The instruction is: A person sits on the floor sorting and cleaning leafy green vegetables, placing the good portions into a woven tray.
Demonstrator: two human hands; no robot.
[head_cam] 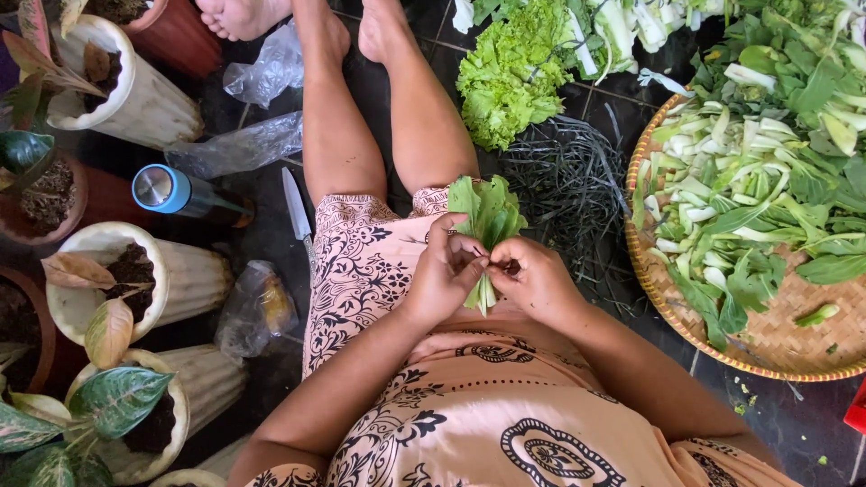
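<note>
Green leafy stalks, a small bunch of greens [485, 225], are being pinched at the stems by both hands over the person's lap. The left hand [444, 275] and right hand [534, 280] are curling closed around the stems, fingertips meeting. The bunch is standing roughly upright in view, leaves pointing toward the knees, left of the woven tray [794, 347].

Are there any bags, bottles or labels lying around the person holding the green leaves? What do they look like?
Clear plastic bag: crumpled, on the dark floor near the feet.
Clear plastic bag: long and flat, beside the left leg.
Plastic bag: crumpled, something yellowish inside, by the white pots.
Bottle: lying on its side, dark body, blue cap with silver top.
No labels, signs or screens visible.
</note>
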